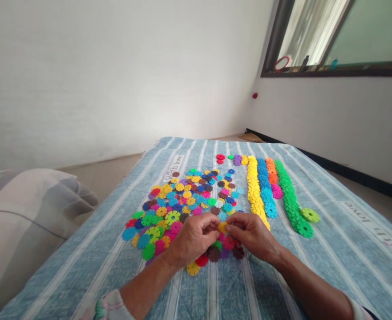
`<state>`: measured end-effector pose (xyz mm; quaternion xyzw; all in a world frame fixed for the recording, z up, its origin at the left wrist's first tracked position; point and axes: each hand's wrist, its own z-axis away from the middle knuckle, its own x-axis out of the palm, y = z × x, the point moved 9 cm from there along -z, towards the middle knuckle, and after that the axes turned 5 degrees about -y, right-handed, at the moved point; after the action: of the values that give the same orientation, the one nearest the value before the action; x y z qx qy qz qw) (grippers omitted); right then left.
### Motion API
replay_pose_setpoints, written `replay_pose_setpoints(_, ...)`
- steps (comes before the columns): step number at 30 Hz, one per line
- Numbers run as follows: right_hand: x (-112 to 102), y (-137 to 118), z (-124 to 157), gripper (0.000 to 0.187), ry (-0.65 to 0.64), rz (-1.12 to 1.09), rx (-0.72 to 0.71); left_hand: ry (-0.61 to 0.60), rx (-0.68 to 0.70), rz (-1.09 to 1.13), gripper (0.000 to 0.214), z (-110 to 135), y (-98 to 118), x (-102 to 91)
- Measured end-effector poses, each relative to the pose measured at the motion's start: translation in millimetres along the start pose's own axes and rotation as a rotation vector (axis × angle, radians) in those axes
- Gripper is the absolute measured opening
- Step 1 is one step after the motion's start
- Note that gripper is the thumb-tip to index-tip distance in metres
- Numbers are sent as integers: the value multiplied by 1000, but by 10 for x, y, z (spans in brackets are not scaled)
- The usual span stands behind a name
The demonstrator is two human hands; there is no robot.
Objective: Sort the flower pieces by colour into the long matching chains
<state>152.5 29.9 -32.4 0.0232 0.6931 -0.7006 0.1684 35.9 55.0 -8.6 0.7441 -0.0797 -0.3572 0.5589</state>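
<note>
My left hand (194, 238) and my right hand (254, 233) meet over the near edge of a loose pile of coloured snowflake discs (182, 202). Both pinch a small yellow disc (222, 227) between their fingertips. Right of the pile lie joined rows of discs: a yellow row (255, 189), a blue row (265, 191), a short orange row (271, 171) and a green row (291, 200). A pink disc (276, 191) sits between the blue and green rows.
Everything lies on a blue striped sheet (332, 249) over a mattress. A grey pillow (18, 213) rests at the left. White walls stand behind, with a window ledge (332, 69) at the upper right.
</note>
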Motion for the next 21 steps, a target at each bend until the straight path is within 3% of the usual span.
replay_pose_setpoints(3, -281, -88, -64, 18, 93, 130, -51, 56, 37, -104, 9, -2, 31, -77)
replay_pose_setpoints(6, -706, -128, -239, 21, 189, 262, -40, 108, 83, -218, 13, 1, 57, -137)
replay_pose_setpoints(10, -1409, -116, -626, 20, 342, 503, 67, 144, 164, -361, 17, 14, 72, -144)
replay_pose_setpoints(13, -1816, -91, -967, 13, 399, 584, 114, 147, 221, -461, 20, 30, 69, -107)
replay_pose_setpoints(17, -2130, 2, -1369, 14, 441, 678, 182, 130, 251, -502, 18, 45, 31, -78)
replay_pose_setpoints(21, -2249, 159, -1688, 17, 419, 772, 259, 119, 255, -501, 17, 46, 6, -75)
